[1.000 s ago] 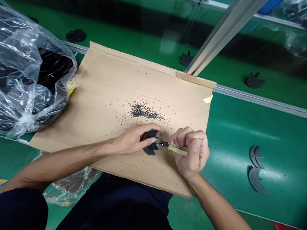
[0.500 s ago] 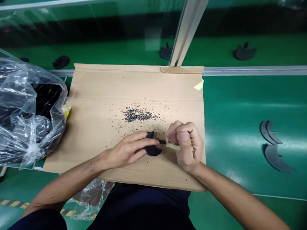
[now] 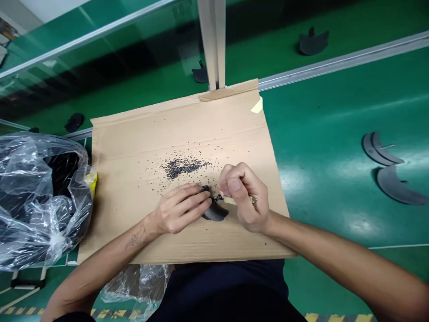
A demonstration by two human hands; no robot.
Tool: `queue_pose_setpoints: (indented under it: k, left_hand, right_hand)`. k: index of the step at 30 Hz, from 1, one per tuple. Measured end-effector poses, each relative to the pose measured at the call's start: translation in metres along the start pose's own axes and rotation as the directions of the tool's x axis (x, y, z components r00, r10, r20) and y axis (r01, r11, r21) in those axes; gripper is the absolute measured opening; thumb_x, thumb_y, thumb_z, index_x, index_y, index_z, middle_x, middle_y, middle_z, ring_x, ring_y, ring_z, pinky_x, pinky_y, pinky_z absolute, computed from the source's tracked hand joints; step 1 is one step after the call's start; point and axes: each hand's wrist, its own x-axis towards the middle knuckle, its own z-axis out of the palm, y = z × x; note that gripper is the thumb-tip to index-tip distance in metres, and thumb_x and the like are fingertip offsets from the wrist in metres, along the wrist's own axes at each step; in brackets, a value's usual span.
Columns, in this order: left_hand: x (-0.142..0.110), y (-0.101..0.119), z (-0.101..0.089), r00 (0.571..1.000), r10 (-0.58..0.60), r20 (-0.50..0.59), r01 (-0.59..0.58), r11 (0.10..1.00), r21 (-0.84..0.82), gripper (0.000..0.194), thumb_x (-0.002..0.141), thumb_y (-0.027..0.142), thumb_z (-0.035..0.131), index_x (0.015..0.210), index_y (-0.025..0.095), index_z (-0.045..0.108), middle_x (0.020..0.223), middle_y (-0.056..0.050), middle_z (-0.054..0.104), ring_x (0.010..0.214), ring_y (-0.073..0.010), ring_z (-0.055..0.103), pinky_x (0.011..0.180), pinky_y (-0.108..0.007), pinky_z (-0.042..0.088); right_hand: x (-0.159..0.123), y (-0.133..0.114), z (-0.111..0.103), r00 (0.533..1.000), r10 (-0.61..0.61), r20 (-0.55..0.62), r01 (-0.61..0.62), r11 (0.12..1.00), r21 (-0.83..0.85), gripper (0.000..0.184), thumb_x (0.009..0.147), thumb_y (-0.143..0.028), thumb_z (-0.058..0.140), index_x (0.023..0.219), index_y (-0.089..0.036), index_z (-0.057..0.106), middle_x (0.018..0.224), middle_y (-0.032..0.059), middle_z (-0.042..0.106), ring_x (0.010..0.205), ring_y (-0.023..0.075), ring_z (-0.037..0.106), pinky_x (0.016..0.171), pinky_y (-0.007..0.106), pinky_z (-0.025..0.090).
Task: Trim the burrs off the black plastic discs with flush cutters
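A sheet of brown cardboard lies across my lap and the green bench. My left hand presses a small black curved part flat on the cardboard, fingers pinched over its upper edge. My right hand is closed round a small hand tool with a pale handle; its dark metal tip touches the part beside my left fingertips. A heap of fine black shavings sits on the cardboard just beyond both hands.
A clear plastic bag of black parts rests at the left. Two grey crescent parts lie on the green surface to the right. More black parts sit beyond an aluminium rail. An upright post stands behind the cardboard.
The view has swung, tilting the cardboard the other way. Both hands stay together on the black part, and the tool tip stays against it.
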Motion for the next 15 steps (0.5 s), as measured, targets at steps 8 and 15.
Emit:
queue_pose_setpoints:
  k: [8,15]
  left_hand:
    - [0.0044,0.0078,-0.0010,0.998,-0.002,0.060,-0.004,0.995,0.102,0.024,0.096,0.011,0.053,0.117,0.009,0.065,0.112,-0.015,0.076,0.102,-0.0242,0.071,0.082,-0.039,0.061]
    - [0.0049,0.0069,-0.0047,0.997,0.019,0.073,-0.033,0.982,0.187,0.025,0.095,0.010,0.053,0.117,0.011,0.066,0.102,-0.013,0.077,0.083,-0.0188,0.070,0.072,-0.032,0.058]
  right_hand:
    - [0.0004,0.0057,-0.0020,1.000,-0.022,0.016,0.022,1.000,0.019,0.028,0.102,-0.040,0.048,0.081,-0.023,0.044,0.071,-0.0035,0.042,0.062,0.0114,0.040,0.055,0.028,0.036]
    - [-0.0014,0.0005,0.0004,0.999,-0.034,0.012,0.033,0.999,0.010,0.026,0.104,-0.037,0.045,0.082,-0.023,0.043,0.069,-0.0042,0.040,0.060,0.0113,0.038,0.054,0.029,0.034]
